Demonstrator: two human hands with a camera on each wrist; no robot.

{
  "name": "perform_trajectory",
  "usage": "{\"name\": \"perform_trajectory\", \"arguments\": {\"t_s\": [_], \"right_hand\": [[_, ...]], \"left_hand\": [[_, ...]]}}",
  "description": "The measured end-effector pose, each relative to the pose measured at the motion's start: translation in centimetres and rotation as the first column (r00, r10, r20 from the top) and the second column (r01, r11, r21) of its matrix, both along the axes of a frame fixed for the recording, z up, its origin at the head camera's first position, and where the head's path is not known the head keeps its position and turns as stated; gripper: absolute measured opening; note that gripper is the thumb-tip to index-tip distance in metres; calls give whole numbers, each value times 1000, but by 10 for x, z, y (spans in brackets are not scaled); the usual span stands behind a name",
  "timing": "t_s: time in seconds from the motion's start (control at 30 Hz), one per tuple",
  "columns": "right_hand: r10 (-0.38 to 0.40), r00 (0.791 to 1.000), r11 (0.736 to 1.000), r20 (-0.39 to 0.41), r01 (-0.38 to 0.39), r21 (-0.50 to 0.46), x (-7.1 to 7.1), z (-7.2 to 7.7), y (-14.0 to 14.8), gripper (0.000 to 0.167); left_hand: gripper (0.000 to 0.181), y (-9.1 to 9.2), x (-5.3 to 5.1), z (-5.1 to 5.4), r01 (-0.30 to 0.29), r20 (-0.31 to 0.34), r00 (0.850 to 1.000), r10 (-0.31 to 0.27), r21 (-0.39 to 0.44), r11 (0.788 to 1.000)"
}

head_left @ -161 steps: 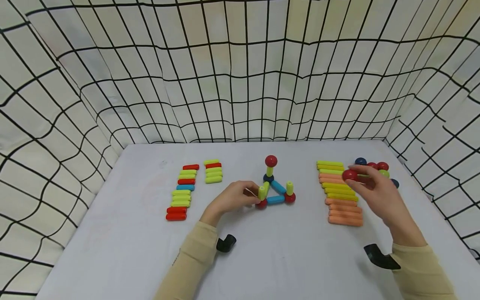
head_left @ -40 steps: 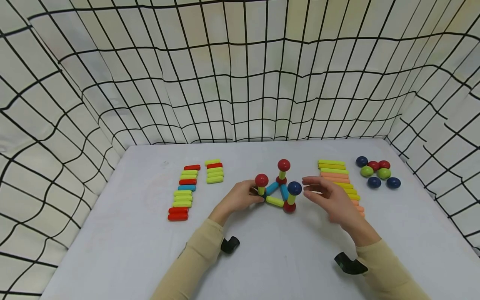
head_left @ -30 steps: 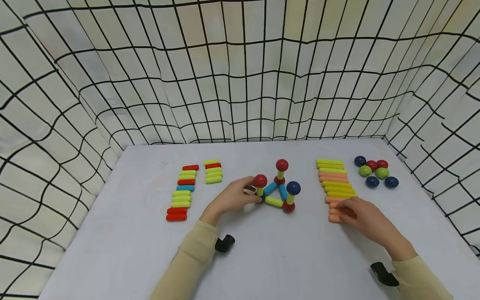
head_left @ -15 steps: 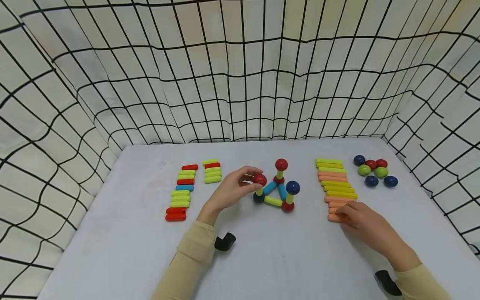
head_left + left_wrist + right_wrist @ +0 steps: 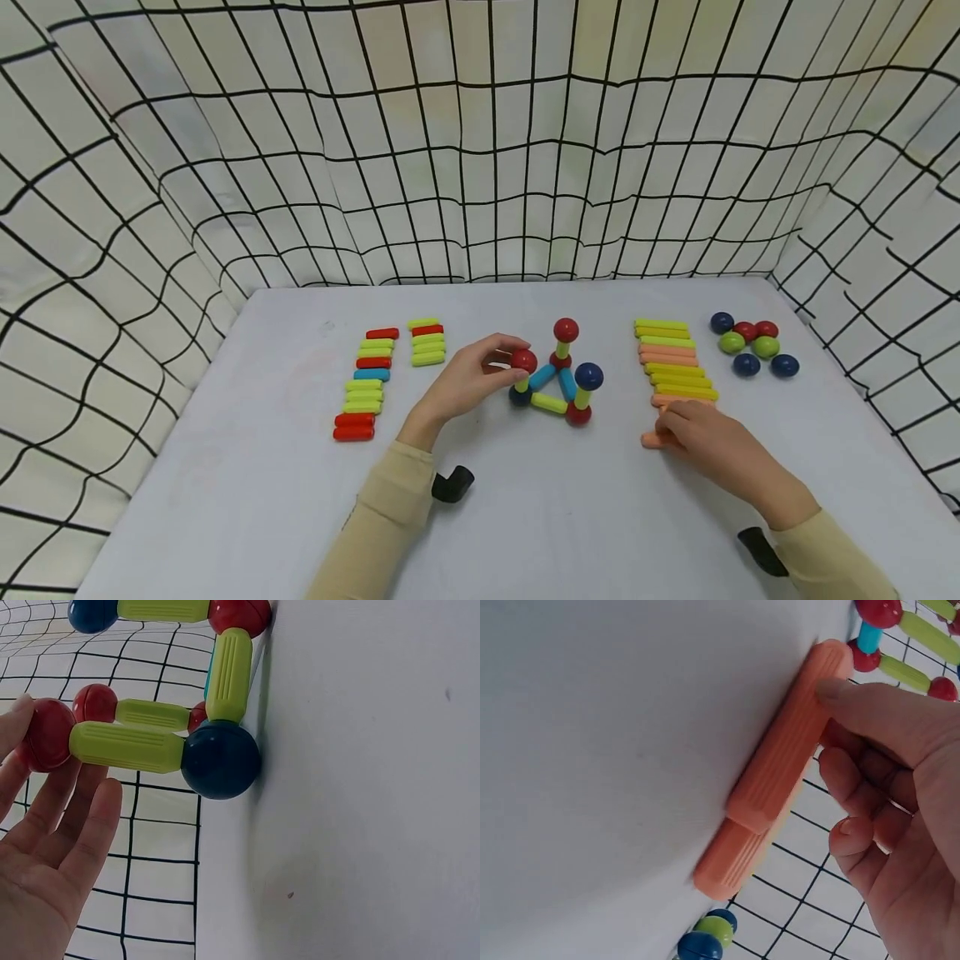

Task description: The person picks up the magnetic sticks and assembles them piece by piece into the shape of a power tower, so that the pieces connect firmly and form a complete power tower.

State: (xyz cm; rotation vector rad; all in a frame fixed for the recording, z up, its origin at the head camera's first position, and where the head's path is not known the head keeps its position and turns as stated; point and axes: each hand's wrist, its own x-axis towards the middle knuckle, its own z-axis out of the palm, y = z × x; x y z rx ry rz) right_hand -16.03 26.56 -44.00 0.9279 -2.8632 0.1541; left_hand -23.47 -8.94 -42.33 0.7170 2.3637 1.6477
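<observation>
The left hand [image 5: 465, 383] is at the left side of the ball-and-rod frame [image 5: 550, 403], its thumb and fingers bent about the red ball [image 5: 523, 361] on top of the frame's left post, parted only by the ball's width; the frame stands upright on the white table [image 5: 540, 508], its base a triangle of two blue rods and one lime rod, with another red ball [image 5: 566, 330] on its rear post and a navy ball [image 5: 588, 377] on its right one; the right hand [image 5: 712, 450], right of the frame, pinches an orange rod [image 5: 791, 742], thumb along one face and some other fingers curled, a second orange rod [image 5: 725, 866] showing just beside it; right of the frame also lies a column of yellow and orange rods [image 5: 681, 371], and farther right a cluster of balls [image 5: 765, 347]; well left of the frame lie a long column of short rods [image 5: 368, 385] and a shorter column [image 5: 428, 340].
</observation>
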Motion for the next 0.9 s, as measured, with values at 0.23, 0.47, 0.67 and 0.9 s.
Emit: {"name": "perform_trajectory", "arguments": {"t_s": [0.23, 0.47, 0.67, 0.9], "right_hand": [[37, 999, 994, 9, -36, -100, -2, -6, 0, 23], [-112, 833, 746, 542, 431, -508, -27, 5, -16, 50], [23, 726, 625, 687, 526, -577, -61, 7, -38, 66], [138, 636, 603, 759, 555, -574, -81, 3, -56, 62]], "left_hand": [[41, 2, -2, -3, 37, -16, 999, -37, 4, 999], [44, 5, -3, -4, 50, -34, 998, -50, -3, 999], [42, 4, 2, 3, 55, -46, 997, -56, -12, 998], [41, 6, 16, 25, 40, -38, 998, -41, -20, 999]]}}
